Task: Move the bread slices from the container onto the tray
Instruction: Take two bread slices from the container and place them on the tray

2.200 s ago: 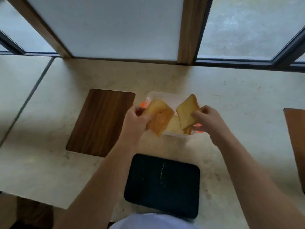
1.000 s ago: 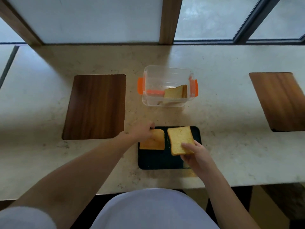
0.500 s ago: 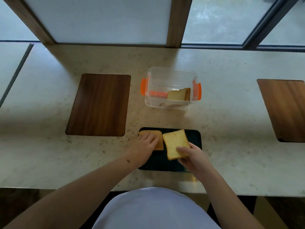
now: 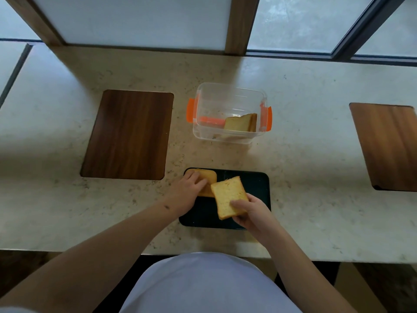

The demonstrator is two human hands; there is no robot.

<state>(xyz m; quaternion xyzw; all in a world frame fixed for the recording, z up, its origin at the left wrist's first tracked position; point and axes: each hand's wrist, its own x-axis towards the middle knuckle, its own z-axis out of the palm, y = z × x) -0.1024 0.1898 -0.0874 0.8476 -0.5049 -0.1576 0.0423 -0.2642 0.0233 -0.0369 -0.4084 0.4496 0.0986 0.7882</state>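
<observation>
A black tray (image 4: 257, 188) lies near the counter's front edge. My left hand (image 4: 188, 192) rests flat on a bread slice (image 4: 209, 177) lying in the tray's far left corner. My right hand (image 4: 250, 211) grips a second slice (image 4: 229, 195) by its near edge and holds it tilted over the middle of the tray, overlapping the first slice. Behind the tray stands a clear container (image 4: 228, 98) with orange clips, and more bread (image 4: 242, 123) leans in its near right part.
A dark wooden board (image 4: 128, 134) is set in the counter to the left, another (image 4: 388, 143) at the far right. Windows with wooden posts run along the back. The counter's front edge lies just below the tray.
Both hands carried a slice each from above the container down to the tray. Over the last half second the left hand has flattened on its slice and the right slice has hardly moved.
</observation>
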